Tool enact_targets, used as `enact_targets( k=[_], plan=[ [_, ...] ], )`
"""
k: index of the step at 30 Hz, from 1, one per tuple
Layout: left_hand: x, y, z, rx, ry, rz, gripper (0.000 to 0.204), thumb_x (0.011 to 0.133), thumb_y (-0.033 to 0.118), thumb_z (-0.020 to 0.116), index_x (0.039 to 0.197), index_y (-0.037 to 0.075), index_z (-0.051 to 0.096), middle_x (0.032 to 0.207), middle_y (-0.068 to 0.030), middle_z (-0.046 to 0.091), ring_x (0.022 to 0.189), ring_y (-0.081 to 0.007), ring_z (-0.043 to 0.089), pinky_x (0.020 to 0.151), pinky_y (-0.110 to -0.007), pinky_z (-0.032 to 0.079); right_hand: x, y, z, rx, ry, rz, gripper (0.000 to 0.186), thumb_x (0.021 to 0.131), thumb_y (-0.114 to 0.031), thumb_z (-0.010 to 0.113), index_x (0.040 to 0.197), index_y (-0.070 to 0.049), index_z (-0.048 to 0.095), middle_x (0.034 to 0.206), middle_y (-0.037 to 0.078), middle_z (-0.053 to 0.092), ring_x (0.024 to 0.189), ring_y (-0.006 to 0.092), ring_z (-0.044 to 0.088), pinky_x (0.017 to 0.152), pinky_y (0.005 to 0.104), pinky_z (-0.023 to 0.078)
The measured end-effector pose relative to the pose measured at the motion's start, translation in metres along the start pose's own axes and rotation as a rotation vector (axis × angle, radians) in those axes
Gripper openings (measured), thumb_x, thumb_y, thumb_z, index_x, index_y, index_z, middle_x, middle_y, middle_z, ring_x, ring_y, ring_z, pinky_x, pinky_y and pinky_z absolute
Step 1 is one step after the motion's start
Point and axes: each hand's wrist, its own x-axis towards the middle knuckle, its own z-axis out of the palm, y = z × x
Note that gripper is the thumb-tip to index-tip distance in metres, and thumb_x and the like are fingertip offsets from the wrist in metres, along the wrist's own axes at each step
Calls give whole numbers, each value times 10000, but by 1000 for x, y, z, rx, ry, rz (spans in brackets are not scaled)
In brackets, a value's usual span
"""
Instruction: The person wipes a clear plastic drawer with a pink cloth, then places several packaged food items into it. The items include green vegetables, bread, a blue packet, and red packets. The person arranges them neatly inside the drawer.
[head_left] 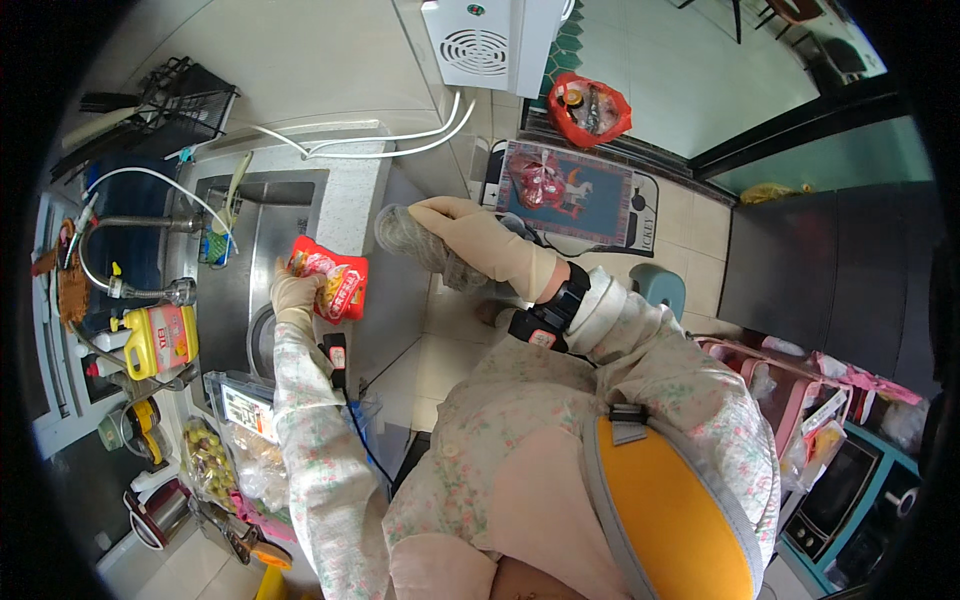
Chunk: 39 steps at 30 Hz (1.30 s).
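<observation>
My left hand (297, 292), in a pale beige glove, grips a red printed pouch (345, 283) by its left side. The pouch is over the sink's right edge and the counter. My right hand (455, 225), gloved the same way, is closed on a crumpled grey, see-through mesh-like cloth (412, 240). That cloth hangs to the right of the counter, over the floor, and its exact kind cannot be made out. Below the pouch, the steel sink (275, 215) holds a round metal item (262, 340), partly hidden by my left arm.
A curved faucet (150, 222) and a yellow jug (160, 340) stand left of the sink. Bagged green fruit (207, 460) lies nearer me. White hoses (380, 153) cross the counter's far end. On the floor are a mat (600, 190), a red bag (618, 110) and a teal stool (658, 288).
</observation>
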Motion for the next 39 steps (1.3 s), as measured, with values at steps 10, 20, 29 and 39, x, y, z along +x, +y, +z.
enact_targets(
  k=[10,20,29,39],
  plan=[
    [-35,22,-28,-611,60,-10,849,678,-120,762,1399,-21,326,1160,-171,602,986,-252,626,842,-341,536,-2,-3,24,18,-74,-83,365,934,-294,550,1091,20,650,1028,132,684,930,189,621,830,291,467],
    [-171,94,-98,-1331,-266,325,556,939,64,555,1448,62,332,1378,-135,491,1237,-243,505,1054,-428,419,-2,-50,83,218,11,-453,327,975,-257,561,1226,-50,583,1028,28,642,968,77,577,829,239,490],
    [-219,2,-85,-1216,-120,361,482,1021,318,377,1431,69,326,1385,-86,438,1265,-231,444,1064,-376,370,-77,-81,162,88,-336,-980,425,900,-179,585,1297,-47,511,1355,181,442,1291,377,395,1093,431,311],
    [-281,48,-97,-1878,-51,274,515,983,467,423,1309,75,494,1237,-106,585,1150,-270,554,1013,-403,425,-76,-98,206,-573,-282,-1321,338,880,-320,575,1186,-179,608,921,94,556,939,288,534,927,502,352]
  ],
)
